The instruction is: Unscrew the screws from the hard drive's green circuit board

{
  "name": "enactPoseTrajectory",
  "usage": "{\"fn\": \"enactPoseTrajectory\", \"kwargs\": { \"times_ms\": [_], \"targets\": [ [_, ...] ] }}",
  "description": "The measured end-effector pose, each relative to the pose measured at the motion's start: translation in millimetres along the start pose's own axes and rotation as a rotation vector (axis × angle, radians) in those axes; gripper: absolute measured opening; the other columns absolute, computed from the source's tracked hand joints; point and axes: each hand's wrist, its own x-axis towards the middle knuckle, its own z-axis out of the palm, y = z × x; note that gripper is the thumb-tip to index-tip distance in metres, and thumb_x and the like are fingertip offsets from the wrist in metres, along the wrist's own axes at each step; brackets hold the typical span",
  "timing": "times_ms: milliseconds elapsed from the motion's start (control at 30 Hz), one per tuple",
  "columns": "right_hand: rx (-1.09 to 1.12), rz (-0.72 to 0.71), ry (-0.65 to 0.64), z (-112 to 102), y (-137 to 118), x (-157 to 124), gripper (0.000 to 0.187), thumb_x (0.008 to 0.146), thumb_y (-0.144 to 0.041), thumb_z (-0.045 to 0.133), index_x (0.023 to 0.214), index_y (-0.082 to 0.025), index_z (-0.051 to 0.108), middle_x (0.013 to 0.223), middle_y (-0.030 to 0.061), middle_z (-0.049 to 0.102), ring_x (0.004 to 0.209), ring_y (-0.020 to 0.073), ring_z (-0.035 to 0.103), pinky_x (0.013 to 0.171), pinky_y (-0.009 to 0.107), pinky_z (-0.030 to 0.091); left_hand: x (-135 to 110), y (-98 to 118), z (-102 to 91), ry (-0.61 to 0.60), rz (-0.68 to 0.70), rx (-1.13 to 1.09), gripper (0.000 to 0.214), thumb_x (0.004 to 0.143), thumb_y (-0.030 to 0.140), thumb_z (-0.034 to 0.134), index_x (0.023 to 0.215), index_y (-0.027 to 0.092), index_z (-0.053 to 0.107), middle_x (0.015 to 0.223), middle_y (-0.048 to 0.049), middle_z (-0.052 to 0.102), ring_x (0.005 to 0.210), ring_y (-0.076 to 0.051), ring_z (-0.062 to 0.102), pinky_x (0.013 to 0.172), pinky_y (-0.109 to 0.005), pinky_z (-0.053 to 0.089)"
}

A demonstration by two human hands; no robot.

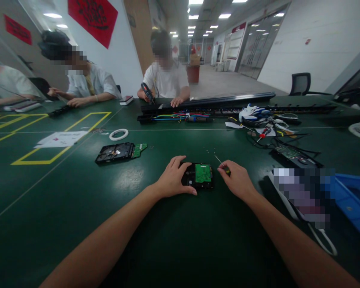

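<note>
A black hard drive (198, 176) with a green circuit board on top lies on the dark green table in front of me. My left hand (174, 178) wraps round its left side, fingers curled on its edge. My right hand (237, 181) sits just right of the drive, closed in a pinch on a thin screwdriver (221, 163) whose metal shaft points up and to the left. A few tiny screws (208, 151) lie on the table just beyond the drive.
A second opened hard drive (120, 152) and a white tape ring (119, 134) lie to the left. Cables, tools and gloves (267, 124) crowd the right, beside a blue bin (354, 200). Across the table, one person holds an electric screwdriver (146, 91); two more people sit at the left.
</note>
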Motion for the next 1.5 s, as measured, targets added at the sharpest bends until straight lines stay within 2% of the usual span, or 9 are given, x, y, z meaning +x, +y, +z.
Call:
{"fn": "enactPoseTrajectory", "kwargs": {
  "times_ms": [200, 333, 467, 633, 733, 867, 1000, 1167, 1500],
  "targets": [
    [0.415, 0.238, -0.264, -0.3, -5.1, 10.8, 0.026, 0.101, -0.044, 0.056, 0.116, -0.023, 0.062, 0.072, 0.0006, 0.068, 0.051, 0.0148, 0.055, 0.050, 0.030, 0.041, 0.7, -18.0, -9.7, -0.060, 0.029, -0.132, 0.125, 0.062, 0.080, 0.087, 0.163, 0.026, 0.038, 0.155, -0.0185, 0.047, 0.146, -0.041, 0.043, 0.121, -0.059, 0.039],
    [0.615, 0.246, -0.351, -1.3, -2.0, 14.5, 0.024, 0.099, -0.045, 0.062, 0.109, -0.023, 0.060, 0.074, 0.0004, 0.068, 0.051, 0.0116, 0.051, 0.046, 0.026, 0.037, 0.3, -23.2, -10.2, -0.116, 0.084, -0.243, 0.122, 0.063, 0.073, 0.091, 0.163, 0.030, 0.035, 0.163, -0.0149, 0.043, 0.152, -0.039, 0.039, 0.126, -0.058, 0.035],
    [0.633, 0.290, -0.377, -7.4, -1.0, 9.4, 0.022, 0.099, -0.044, 0.063, 0.106, -0.023, 0.059, 0.062, -0.0034, 0.061, 0.048, 0.0111, 0.048, 0.045, 0.025, 0.036, 0.7, -22.8, -4.0, -0.067, 0.102, -0.306, 0.113, 0.068, 0.066, 0.092, 0.161, 0.030, 0.039, 0.168, -0.0139, 0.038, 0.157, -0.037, 0.033, 0.129, -0.057, 0.030],
    [0.577, 0.312, -0.383, -18.2, 3.4, 1.7, 0.019, 0.097, -0.041, 0.066, 0.101, -0.023, 0.060, 0.060, -0.0034, 0.061, 0.049, 0.0119, 0.051, 0.046, 0.024, 0.038, 2.9, -26.9, -2.2, 0.057, -0.033, -0.282, 0.085, 0.081, 0.042, 0.086, 0.156, 0.030, 0.047, 0.160, -0.0118, 0.047, 0.151, -0.035, 0.043, 0.127, -0.059, 0.035],
    [0.599, 0.283, -0.459, -21.1, -1.4, -4.3, 0.019, 0.097, -0.040, 0.066, 0.103, -0.023, 0.061, 0.070, -0.0003, 0.069, 0.050, 0.0111, 0.054, 0.046, 0.024, 0.039, 3.8, -30.1, -4.5, 0.069, -0.023, -0.307, 0.065, 0.090, 0.024, 0.070, 0.152, 0.030, 0.051, 0.157, -0.0081, 0.049, 0.149, -0.029, 0.046, 0.129, -0.055, 0.035],
    [0.730, 0.255, -0.666, -20.6, -18.1, -11.1, 0.018, 0.096, -0.037, 0.068, 0.102, -0.022, 0.059, 0.111, 0.0080, 0.079, 0.058, 0.0094, 0.061, 0.047, 0.023, 0.042, 5.9, -23.5, -4.1, 0.168, -0.113, -0.299, 0.049, 0.093, 0.011, 0.049, 0.138, 0.024, 0.062, 0.144, -0.0082, 0.060, 0.140, -0.024, 0.055, 0.126, -0.049, 0.040],
    [0.723, 0.262, -0.636, -20.9, -21.8, -9.6, 0.021, 0.091, -0.037, 0.073, 0.100, -0.022, 0.063, 0.102, 0.0060, 0.078, 0.059, 0.0092, 0.057, 0.048, 0.023, 0.042, 2.8, 9.6, -1.4, 0.287, -0.320, -0.167, 0.034, 0.104, 0.038, 0.049, 0.128, 0.020, 0.065, 0.129, -0.0128, 0.065, 0.125, -0.031, 0.063, 0.113, -0.053, 0.051],
    [0.730, 0.398, -0.378, -16.4, -5.6, -1.9, 0.020, 0.084, -0.037, 0.077, 0.092, -0.022, 0.066, 0.087, 0.0042, 0.073, 0.058, 0.0104, 0.052, 0.047, 0.024, 0.038, -13.1, 61.8, 13.9, 0.224, -0.254, -0.049, 0.083, 0.086, 0.078, 0.065, 0.143, 0.019, 0.052, 0.145, -0.0193, 0.053, 0.134, -0.044, 0.051, 0.110, -0.065, 0.049],
    [0.734, 0.453, -0.254, -5.6, -1.6, 0.9, 0.023, 0.077, -0.036, 0.084, 0.087, -0.021, 0.069, 0.062, -0.0030, 0.058, 0.054, 0.0098, 0.048, 0.048, 0.024, 0.034, -3.8, 74.2, 43.8, 0.239, -0.258, 0.005, 0.097, 0.069, 0.087, 0.075, 0.134, 0.018, 0.051, 0.165, -0.0233, 0.031, 0.149, -0.057, 0.027, 0.115, -0.080, 0.036]
  ]
}}
